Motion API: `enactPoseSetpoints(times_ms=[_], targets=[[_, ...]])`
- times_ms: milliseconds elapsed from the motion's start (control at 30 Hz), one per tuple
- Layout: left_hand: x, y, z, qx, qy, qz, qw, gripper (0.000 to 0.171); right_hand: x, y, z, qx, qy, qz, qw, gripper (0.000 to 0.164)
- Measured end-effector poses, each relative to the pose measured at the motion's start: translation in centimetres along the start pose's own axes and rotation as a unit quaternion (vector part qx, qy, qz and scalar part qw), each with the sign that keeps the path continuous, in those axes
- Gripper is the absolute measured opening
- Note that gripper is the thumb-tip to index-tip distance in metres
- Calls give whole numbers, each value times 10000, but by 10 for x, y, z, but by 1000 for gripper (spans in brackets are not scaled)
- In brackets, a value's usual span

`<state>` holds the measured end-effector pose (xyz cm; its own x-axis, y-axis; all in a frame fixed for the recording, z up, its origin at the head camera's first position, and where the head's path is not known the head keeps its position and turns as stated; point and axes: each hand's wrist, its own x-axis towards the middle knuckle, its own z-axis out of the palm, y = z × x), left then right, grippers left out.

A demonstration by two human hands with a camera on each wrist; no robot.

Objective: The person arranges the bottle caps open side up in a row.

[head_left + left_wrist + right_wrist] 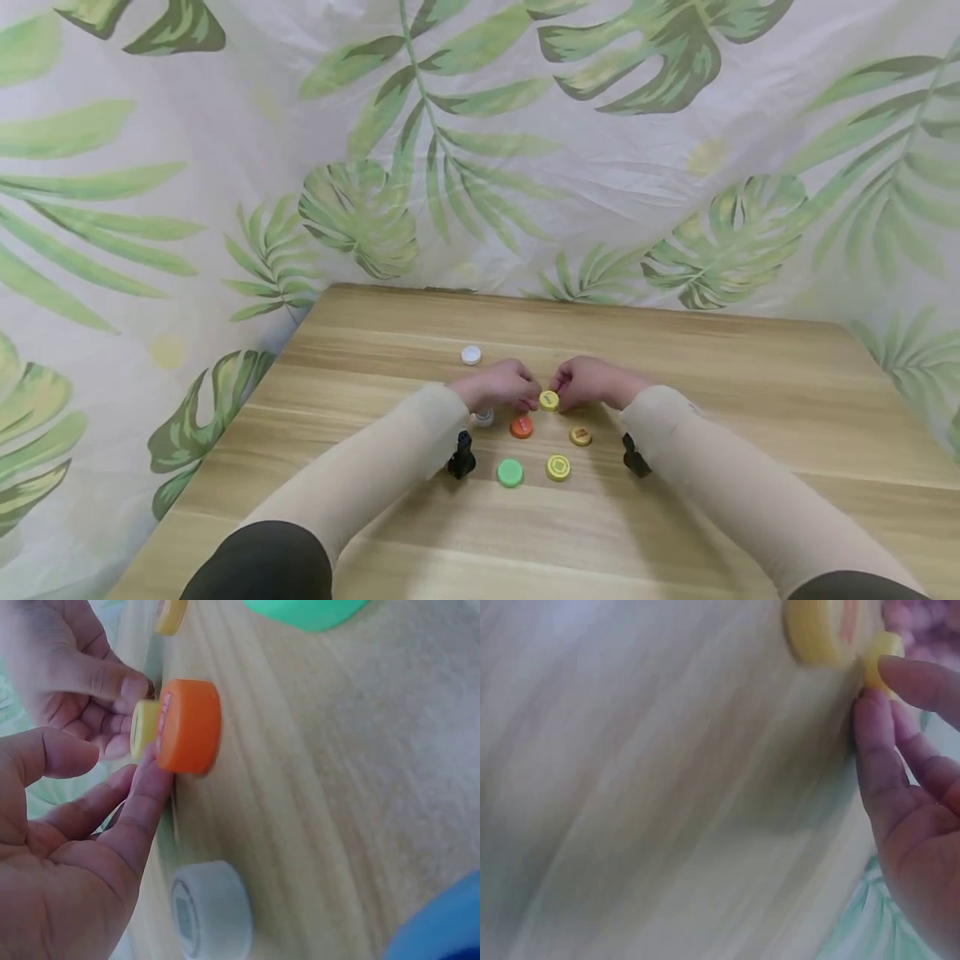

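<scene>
At the middle of the wooden table, my right hand [588, 382] pinches a small yellow bottle cap [549, 401] between thumb and fingertips. In the right wrist view its thumb overlaps part of the cap [891, 646]. Opposite, my left hand [502, 385] has its fingertips close to the cap's left side. Its fingers look extended and its thumb stands apart in the left wrist view. An orange bottle cap [522, 427] with markings on top lies just in front of the left hand, and overlaps those fingertips in the left wrist view.
A green cap [510, 473], another yellow cap [558, 467] and a golden-brown cap [580, 436] lie nearer me. One white cap [471, 355] sits farther back; a whitish cap [484, 417] is partly behind the left wrist. A blue object [442, 922] shows at the left wrist view's corner.
</scene>
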<state>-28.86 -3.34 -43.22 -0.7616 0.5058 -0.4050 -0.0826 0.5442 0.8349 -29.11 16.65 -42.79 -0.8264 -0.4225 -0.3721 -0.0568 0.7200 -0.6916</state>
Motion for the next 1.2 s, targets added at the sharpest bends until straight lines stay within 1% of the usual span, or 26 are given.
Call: enactPoseSetpoints(times_ms=[200,300,467,600,700,767,867,967,1100,1200], targets=[[-4,-8,-5,-317,293,-81,9990,25,8,-9,13,-178,135,-208,9995,22],[-5,-8,-8,-457,324,-63,9984,22,11,-11,10,-235,85,-274,9993,19],[-6,-7,-10,-495,317,-110,9982,21,15,-14,7,-190,-72,-190,9996,17],[-5,-6,-14,-556,441,-225,9972,25,17,-18,7,-10,-142,-125,9998,16],[-5,-6,-18,-532,555,-232,9968,25,20,-20,8,169,-128,-111,9997,16],[-5,-7,-21,-500,656,-195,9964,25,23,-21,8,323,-55,-127,9994,16],[-4,-9,-27,-619,847,-149,9944,24,28,-23,9,664,88,-200,9976,17],[-4,-11,-32,-756,1073,-127,9913,22,33,-25,11,1027,239,-262,9941,19],[-5,-13,-38,-720,1333,-99,9884,20,38,-29,13,1381,442,-290,9890,22],[-5,-14,-42,-903,1476,-98,9849,22,40,-34,14,1564,509,-311,9859,24]])
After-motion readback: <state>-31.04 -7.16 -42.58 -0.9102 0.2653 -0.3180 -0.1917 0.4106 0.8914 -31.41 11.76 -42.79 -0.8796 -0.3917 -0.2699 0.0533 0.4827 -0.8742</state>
